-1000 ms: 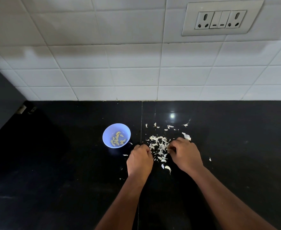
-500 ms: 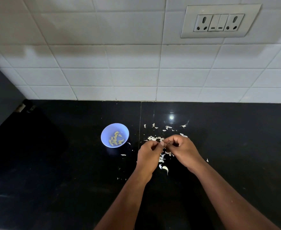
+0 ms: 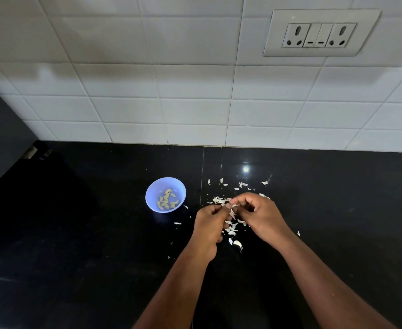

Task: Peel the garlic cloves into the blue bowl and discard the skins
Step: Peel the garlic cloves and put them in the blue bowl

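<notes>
Above skins [image 3: 230, 227], L hand [image 3: 209, 224] & R hand [image 3: 262, 217] grip pinching one garlic clove [image 3: 231, 207].

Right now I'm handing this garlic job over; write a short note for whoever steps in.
Left hand and right hand: raised together over the counter, fingertips pinching a small garlic piece with white skin between them.
Small round blue plastic bowl: left of the hands, holding several peeled yellowish cloves.
Papery white skins: scattered on the black polished countertop under and behind the hands.
Done: several cloves peeled.
Left: finish the held piece, drop it in the bowl, discard the skins.
</notes>
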Demonstrator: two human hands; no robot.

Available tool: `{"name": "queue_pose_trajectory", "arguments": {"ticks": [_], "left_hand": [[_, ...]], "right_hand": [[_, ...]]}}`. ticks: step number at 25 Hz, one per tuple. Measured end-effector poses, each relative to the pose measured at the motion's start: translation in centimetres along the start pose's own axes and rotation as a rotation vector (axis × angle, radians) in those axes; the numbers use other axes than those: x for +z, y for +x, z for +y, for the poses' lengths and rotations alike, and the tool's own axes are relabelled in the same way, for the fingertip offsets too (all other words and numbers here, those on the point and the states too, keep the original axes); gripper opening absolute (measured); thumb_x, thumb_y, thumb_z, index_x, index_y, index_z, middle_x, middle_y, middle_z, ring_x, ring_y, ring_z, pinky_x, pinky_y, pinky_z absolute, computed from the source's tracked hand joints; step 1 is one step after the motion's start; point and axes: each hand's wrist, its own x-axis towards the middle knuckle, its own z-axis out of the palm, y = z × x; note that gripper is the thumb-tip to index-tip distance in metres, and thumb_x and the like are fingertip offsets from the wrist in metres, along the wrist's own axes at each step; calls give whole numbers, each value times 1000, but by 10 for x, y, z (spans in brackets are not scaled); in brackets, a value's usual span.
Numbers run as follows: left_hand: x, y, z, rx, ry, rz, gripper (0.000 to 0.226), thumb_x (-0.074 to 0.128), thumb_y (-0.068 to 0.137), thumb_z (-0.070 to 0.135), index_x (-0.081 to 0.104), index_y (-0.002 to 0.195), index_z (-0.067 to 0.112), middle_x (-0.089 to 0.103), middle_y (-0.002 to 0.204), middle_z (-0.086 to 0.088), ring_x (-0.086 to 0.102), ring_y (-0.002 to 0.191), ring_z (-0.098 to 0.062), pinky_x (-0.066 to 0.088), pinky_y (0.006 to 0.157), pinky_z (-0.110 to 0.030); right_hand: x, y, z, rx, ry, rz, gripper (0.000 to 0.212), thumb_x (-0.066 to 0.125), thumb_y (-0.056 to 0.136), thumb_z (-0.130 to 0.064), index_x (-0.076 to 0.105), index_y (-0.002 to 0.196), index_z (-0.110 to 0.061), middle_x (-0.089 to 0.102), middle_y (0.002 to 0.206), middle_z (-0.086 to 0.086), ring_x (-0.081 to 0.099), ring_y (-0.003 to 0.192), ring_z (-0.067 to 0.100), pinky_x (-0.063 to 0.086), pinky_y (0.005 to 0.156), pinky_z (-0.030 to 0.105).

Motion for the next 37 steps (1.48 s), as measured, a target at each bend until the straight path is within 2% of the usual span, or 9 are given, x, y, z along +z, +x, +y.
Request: {"name": "queue_pose_trajectory", "arguments": {"ticks": [4, 10, 15, 19, 22, 27, 30, 33, 37], "left_hand": [[-1, 3, 1, -35, -82, -33, 16, 72, 99, 28, 76, 104, 13, 70, 78, 6, 58, 66, -7, 35, 51, -22], [-1, 12, 4, 31, -90, -21, 11, 72, 99, 23, 76, 102, 14, 69, 81, 5, 56, 67, -4, 38, 51, -21], [1, 20, 7, 99, 1, 10, 10, 72, 97, 22, 75, 103, 14, 68, 81, 2, 57, 68, -4, 40, 51, -20], [3, 26, 9, 116, 20, 78, 10, 66, 101, 21, 74, 104, 15, 71, 83, 4, 59, 68, -5, 41, 51, -16], [-2, 32, 8, 121, 66, 107, 10, 63, 102, 24, 73, 103, 20, 73, 87, 3, 61, 70, -6, 41, 53, -15], [-4, 35, 9, 123, 102, 106, 12, 62, 103, 25, 73, 104, 21, 74, 90, 4, 61, 70, -6, 41, 54, -16], [-2, 34, 9, 115, 106, 94, 12, 62, 103, 26, 73, 104, 21, 73, 89, 3, 61, 69, -5, 41, 53, -16], [-1, 29, 12, 97, 73, 46, 14, 64, 103, 29, 73, 108, 19, 73, 90, 4, 61, 68, -5, 41, 53, -18], [0, 24, 16, 79, 19, -17, 10, 71, 99, 25, 76, 103, 18, 71, 83, 7, 59, 69, -6, 39, 50, -20]], "right_hand": [[-2, 4, 1, 49, 34, -20, 25, 69, 95, -7, 80, 97, -30, 77, 92, -14, 71, 87, 0, 51, 77, 12], [-8, 8, -6, 188, 251, -74, 15, 73, 96, -15, 81, 108, -21, 80, 92, 5, 74, 86, 12, 59, 87, 32], [-8, 18, -7, 238, 250, -55, 7, 80, 91, -19, 81, 98, -21, 79, 88, 7, 73, 79, 15, 59, 77, 31], [-10, 41, 6, 151, -183, 50, 3, 77, 93, -25, 78, 91, -26, 73, 77, -6, 65, 66, 1, 51, 65, 24], [-17, 60, 16, 43, -586, 126, 8, 67, 96, -21, 73, 93, -24, 67, 94, -8, 65, 83, 14, 54, 75, 35], [-2, 65, 34, 79, -923, -36, 13, 59, 90, -8, 69, 95, -15, 64, 100, 3, 64, 97, 31, 44, 72, 34], [-8, 64, 33, 137, -656, 6, 9, 65, 95, -17, 73, 92, -22, 69, 98, -4, 67, 88, 17, 50, 73, 31], [-7, 47, 17, 175, -144, 51, 6, 76, 94, -23, 80, 91, -26, 77, 87, -12, 68, 75, -4, 48, 66, 14], [0, 23, 0, 201, 222, 26, 11, 76, 94, -14, 83, 96, -22, 80, 94, -9, 74, 93, 3, 54, 83, 15]]}}
